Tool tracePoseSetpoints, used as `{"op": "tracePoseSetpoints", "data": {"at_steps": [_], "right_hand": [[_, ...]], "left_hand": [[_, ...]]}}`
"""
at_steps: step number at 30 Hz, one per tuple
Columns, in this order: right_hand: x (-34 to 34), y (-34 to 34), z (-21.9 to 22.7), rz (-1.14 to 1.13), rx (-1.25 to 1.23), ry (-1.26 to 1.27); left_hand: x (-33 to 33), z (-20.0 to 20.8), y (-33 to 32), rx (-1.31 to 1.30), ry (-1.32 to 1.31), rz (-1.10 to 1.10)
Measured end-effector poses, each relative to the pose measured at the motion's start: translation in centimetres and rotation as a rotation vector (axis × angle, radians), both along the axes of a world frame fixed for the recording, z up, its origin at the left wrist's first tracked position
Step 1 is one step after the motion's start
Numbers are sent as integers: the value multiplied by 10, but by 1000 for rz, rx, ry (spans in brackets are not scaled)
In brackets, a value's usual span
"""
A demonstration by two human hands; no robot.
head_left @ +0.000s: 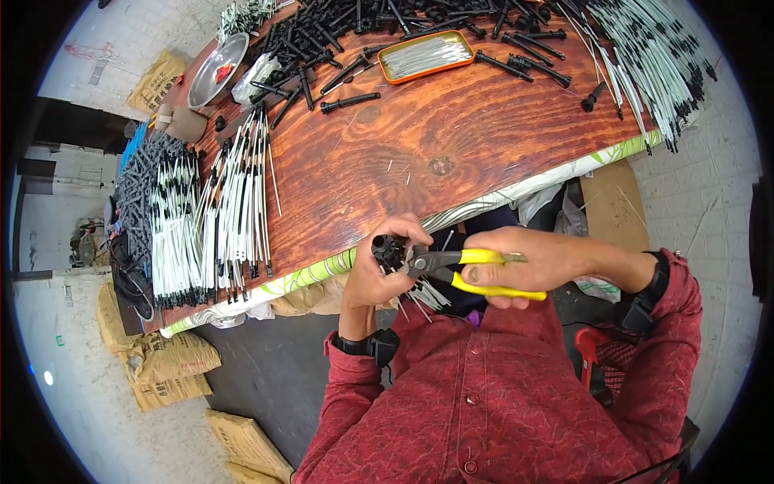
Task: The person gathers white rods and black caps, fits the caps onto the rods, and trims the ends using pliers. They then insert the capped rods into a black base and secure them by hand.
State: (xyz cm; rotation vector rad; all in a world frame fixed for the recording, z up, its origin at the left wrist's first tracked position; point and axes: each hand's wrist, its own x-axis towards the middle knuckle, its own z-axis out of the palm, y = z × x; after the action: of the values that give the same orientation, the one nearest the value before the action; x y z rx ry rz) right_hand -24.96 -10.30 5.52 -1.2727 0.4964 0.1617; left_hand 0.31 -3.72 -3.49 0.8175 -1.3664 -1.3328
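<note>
My left hand (369, 278) is closed around a black plastic part (387, 249) with a round hollow end facing up. In my right hand (536, 256) are pliers (482, 256) with yellow handles and dark jaws. The jaws meet the black part beside my left fingertips; what lies between them is too small to make out. Thin white rods (427, 298) show just below my hands, over my lap. Both hands are in front of the near edge of the wooden table (347, 202).
Bundles of white rods with black fittings (176, 234) lie on the table's left, others (653, 68) at the far right. Black plastic parts (351, 102) are heaped at the back, around an orange-rimmed tray (389, 76). A metal bowl (200, 85) tilts at the far left. Sacks (173, 357) lie on the floor.
</note>
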Motion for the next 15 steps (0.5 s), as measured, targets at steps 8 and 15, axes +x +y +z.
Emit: {"op": "tracePoseSetpoints", "data": {"at_steps": [8,15], "right_hand": [[-8,-18,37,9,-786,106],[-13,-18,44,31,-978,106]], "left_hand": [[-14,17,1,9,-144,107],[-26,27,2,-15,-219,126]]}}
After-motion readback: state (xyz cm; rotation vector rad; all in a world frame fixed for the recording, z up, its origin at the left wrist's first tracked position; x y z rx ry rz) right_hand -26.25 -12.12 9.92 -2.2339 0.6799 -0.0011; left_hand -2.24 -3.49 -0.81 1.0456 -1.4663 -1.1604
